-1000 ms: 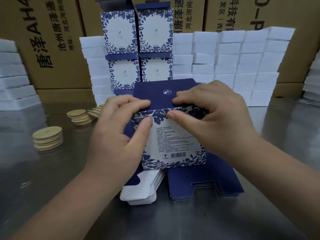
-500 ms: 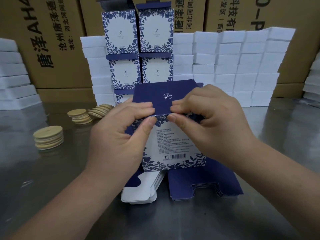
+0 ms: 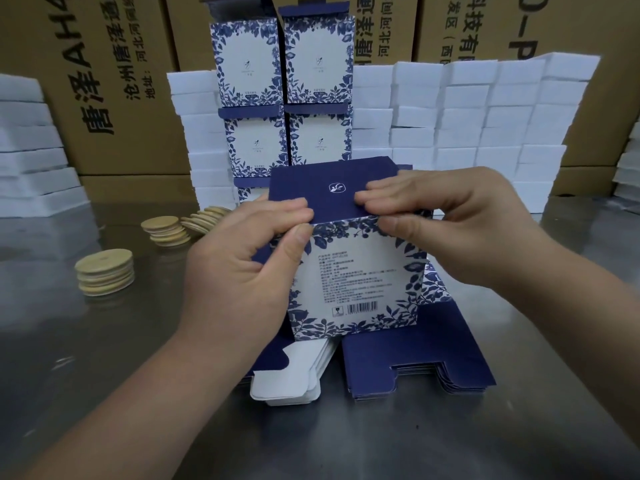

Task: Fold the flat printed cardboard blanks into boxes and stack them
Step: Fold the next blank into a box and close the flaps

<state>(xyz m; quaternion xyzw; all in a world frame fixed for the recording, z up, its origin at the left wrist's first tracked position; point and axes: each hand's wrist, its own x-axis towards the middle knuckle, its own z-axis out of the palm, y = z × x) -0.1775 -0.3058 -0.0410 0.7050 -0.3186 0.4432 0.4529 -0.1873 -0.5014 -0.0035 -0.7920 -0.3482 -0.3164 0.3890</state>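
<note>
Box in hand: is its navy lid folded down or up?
Folded down: the navy lid lies over the box, left hand and right hand pinching its front edge. Tucked in: cannot tell.

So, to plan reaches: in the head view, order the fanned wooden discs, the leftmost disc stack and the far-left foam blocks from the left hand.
1. fanned wooden discs, just behind the left hand.
2. leftmost disc stack, farther left.
3. foam blocks, far left, back.

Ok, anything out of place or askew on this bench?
Only a small thing: behind the left hand, one pile of wooden discs lies slumped sideways in a fan, while the disc stack at far left stands straight.
</note>
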